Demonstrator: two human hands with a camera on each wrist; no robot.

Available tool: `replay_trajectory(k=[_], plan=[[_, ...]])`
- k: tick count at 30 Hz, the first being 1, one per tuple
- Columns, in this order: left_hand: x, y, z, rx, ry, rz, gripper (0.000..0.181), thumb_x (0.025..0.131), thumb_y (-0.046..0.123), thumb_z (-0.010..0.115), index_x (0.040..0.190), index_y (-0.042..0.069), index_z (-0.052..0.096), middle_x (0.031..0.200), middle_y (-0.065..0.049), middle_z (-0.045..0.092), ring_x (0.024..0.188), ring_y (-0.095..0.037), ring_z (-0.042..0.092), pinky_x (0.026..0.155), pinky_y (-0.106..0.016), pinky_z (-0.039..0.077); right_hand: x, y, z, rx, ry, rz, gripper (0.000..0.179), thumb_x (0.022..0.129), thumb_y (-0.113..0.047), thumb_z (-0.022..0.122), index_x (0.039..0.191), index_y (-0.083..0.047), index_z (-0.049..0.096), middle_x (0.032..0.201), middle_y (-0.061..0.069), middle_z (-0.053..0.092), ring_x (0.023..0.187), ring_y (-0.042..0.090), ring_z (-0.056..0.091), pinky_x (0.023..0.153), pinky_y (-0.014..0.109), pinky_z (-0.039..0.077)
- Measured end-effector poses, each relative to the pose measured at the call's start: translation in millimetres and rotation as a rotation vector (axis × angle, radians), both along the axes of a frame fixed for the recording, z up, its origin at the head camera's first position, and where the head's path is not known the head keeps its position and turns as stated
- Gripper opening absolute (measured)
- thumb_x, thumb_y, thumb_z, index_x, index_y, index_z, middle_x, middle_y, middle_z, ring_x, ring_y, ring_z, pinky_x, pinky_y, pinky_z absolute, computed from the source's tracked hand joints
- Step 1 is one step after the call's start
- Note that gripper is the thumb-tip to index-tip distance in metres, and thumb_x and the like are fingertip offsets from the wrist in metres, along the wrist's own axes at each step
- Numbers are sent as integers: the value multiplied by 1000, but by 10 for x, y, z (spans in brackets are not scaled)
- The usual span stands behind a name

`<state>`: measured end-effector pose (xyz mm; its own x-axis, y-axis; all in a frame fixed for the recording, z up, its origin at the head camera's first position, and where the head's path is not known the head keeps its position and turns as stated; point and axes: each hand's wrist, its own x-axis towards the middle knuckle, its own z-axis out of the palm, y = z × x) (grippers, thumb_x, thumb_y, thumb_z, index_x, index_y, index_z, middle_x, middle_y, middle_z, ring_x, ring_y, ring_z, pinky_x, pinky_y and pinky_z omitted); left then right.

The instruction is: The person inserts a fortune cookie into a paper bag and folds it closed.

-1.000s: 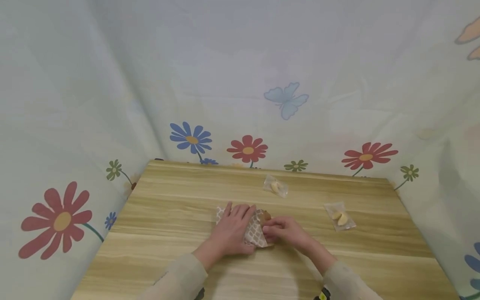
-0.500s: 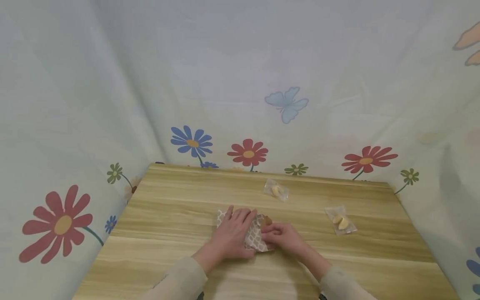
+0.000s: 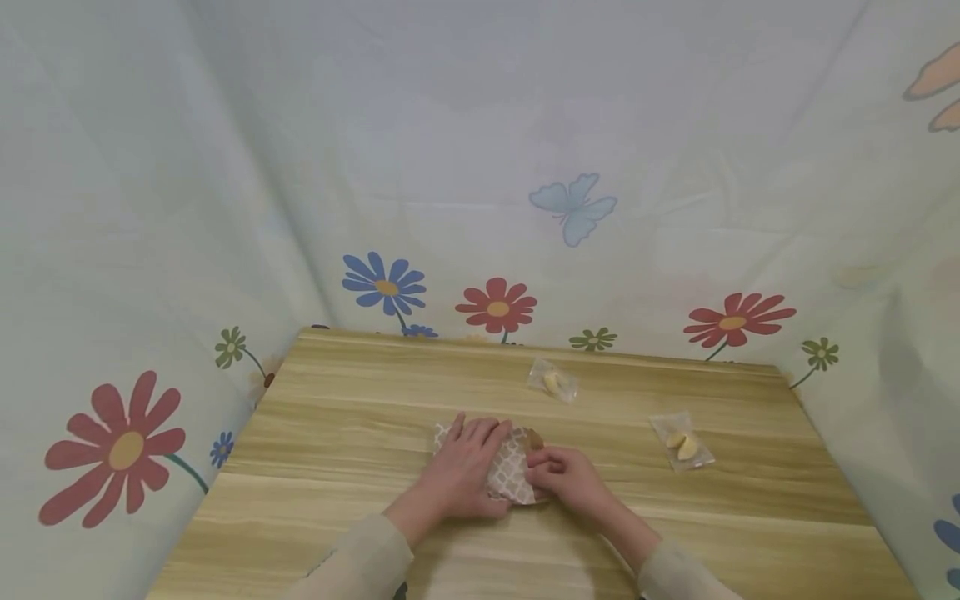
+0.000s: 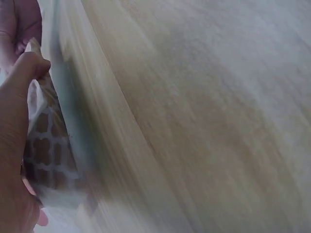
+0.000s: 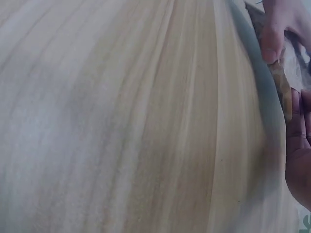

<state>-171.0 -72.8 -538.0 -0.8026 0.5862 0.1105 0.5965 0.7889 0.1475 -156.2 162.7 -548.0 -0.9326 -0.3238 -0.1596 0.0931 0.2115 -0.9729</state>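
A flat paper packet (image 3: pixel 512 472) with a white lattice print lies in front of me, its brown inner side showing at the right end. My left hand (image 3: pixel 465 471) spans it from above, fingertips toward its far edge and thumb along its near edge. My right hand (image 3: pixel 572 478) pinches the packet's right end with thumb and forefinger. In the left wrist view, the left thumb presses the packet's (image 4: pixel 48 150) near edge. The right wrist view has the right hand's fingers (image 5: pixel 297 126) against the packet's end; most of the packet lies out of that view.
Two fortune cookies in clear wrappers lie on the wood-grain table (image 3: pixel 360 392): one cookie (image 3: pixel 552 382) near the back edge, the other cookie (image 3: pixel 682 443) to the right. A flower-printed cloth (image 3: pixel 637 258) hangs around the table's back and sides.
The right thumb and fingers have shifted slightly on the packet's right end, and the brown inner side there has changed shape a little. The left hand stays in place. The camera has tilted slightly.
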Motion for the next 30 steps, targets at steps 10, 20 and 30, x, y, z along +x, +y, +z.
replay_trajectory(k=[10,20,30], plan=[[-44,-64,-73,72,-80,20,119,73,70,79,166,12,32,158,-13,47,146,-31,46,127,-61,26,69,-9,115,-61,5,-12,33,97,-7,75,121,14,68,100,11,77,90,16,72,80,23,61],[-54,-87,-96,135,-108,-13,113,72,63,84,162,12,38,152,-12,50,141,-31,48,127,-60,28,118,17,208,-95,-10,13,35,99,-8,74,124,14,66,104,13,77,92,17,73,82,25,62],[-62,-45,-75,112,-82,-45,114,72,63,86,162,14,37,152,-11,50,142,-30,48,128,-59,27,30,42,272,2,-48,-13,38,105,-30,69,119,4,75,111,9,78,98,15,73,85,26,60]])
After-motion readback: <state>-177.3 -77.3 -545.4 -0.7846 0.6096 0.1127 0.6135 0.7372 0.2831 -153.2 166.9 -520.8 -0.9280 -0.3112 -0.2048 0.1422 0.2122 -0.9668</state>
